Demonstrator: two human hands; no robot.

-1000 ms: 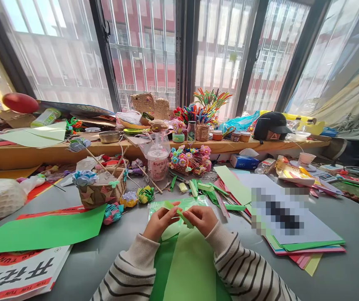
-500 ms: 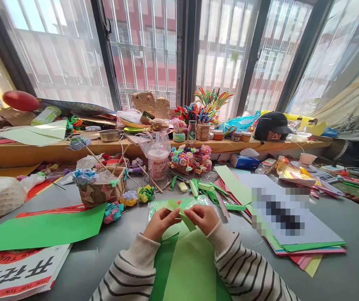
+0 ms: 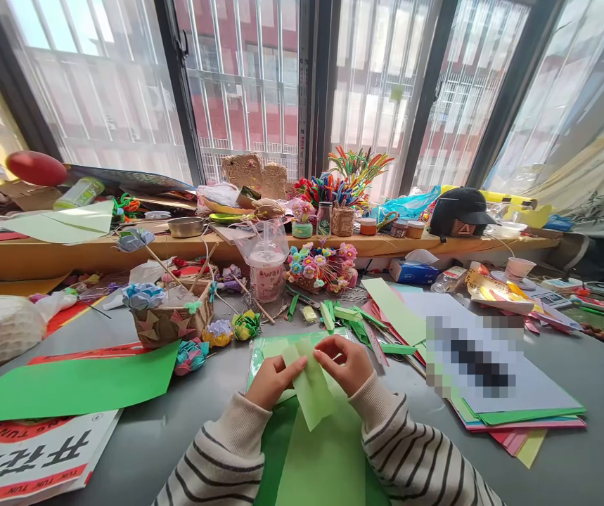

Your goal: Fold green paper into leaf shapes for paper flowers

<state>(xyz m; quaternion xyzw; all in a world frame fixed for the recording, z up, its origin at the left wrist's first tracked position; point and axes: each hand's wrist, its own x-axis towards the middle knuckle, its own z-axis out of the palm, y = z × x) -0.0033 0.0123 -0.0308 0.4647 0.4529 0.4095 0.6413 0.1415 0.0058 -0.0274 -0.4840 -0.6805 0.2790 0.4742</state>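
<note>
Between my hands is a small light green piece of paper (image 3: 312,393), creased down its length and partly opened out. My left hand (image 3: 275,377) pinches its left edge with the thumb on top. My right hand (image 3: 348,360) has thumb and fingertips closed on the upper right edge of the same piece. Below them lies a larger light green sheet (image 3: 328,460), on top of a dark green sheet (image 3: 275,450). A clear plastic sleeve (image 3: 262,348) shows just beyond my left hand.
Green paper strips (image 3: 351,316) and a pink ruler (image 3: 377,343) lie past my hands. On the left are a basket with paper flowers (image 3: 172,320) and a bright green sheet (image 3: 80,376). A stack of coloured paper (image 3: 534,379) sits on the right, a lidded cup (image 3: 266,274) ahead.
The light green paper piece has been unfolded wider and now hangs lower toward me. My right hand has shifted slightly up along its edge.
</note>
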